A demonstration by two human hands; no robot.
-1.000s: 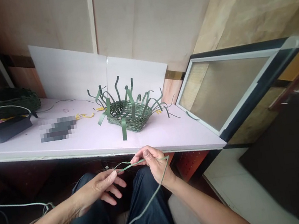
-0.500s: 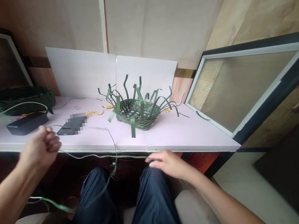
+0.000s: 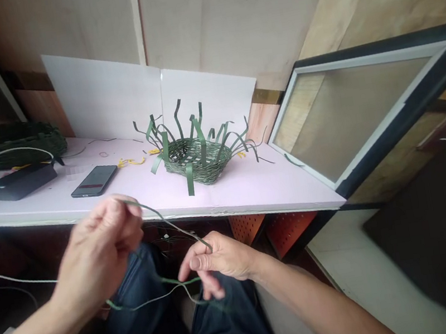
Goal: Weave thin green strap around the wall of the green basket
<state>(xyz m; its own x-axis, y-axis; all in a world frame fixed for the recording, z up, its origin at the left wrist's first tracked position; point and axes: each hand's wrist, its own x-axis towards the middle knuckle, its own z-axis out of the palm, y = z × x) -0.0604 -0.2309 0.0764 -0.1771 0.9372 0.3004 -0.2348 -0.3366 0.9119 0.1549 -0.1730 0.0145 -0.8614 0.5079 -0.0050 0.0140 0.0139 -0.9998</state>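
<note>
A thin green weaving strand (image 3: 168, 222) runs between my two hands, above my lap. My left hand (image 3: 106, 245) is closed around one part of it, fingers curled. My right hand (image 3: 216, 258) pinches another part between thumb and index finger, with the other fingers partly curled below. Loose lengths of the strand hang in loops beneath both hands, blurred in places. Beyond them on the table sits a half-woven green basket (image 3: 217, 169), upright, with flat stakes sticking up and bending outward around its rim. Neither hand touches the basket.
A phone (image 3: 95, 181) lies on the pale table (image 3: 295, 192), beside a black box (image 3: 21, 183) with a white cable. Behind that box stands a larger green basket (image 3: 8, 145). Yellow scraps (image 3: 131, 161) are scattered near the phone. A framed panel (image 3: 360, 111) leans at right.
My left hand has moved right and nearer to my right hand, bringing the strand with it. My right hand has shifted slightly left and down. The view has tilted a little.
</note>
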